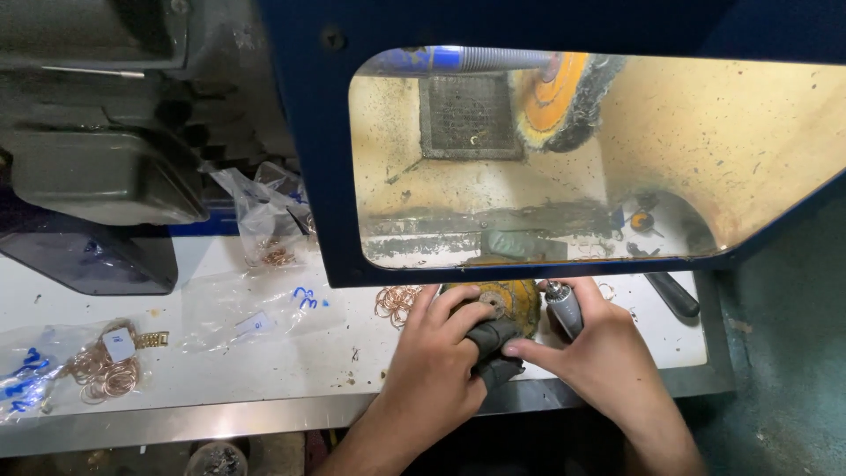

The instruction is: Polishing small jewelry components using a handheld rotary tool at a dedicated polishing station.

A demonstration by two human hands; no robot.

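Head view | blue hood [317,176] over white worktop [264,353] | yellow buffing wheel [515,300] at worktop's front edge, steadied by left hand [432,370], grip closed on dark cloth [493,339] | right hand [599,353], grip closed on rotary handpiece [562,308] | cloth is best kept clear of the tip.

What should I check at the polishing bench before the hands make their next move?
1. Left hand grips the dark cloth: ok.
2. Right hand holds the grey handpiece: ok.
3. Yellow buffing disc under the fingers, seated flat: cannot tell.
4. Mounted buffing wheel behind the window, spinning or stopped: cannot tell.
5. Loose copper rings lie beside the left hand, apart from it: ok.
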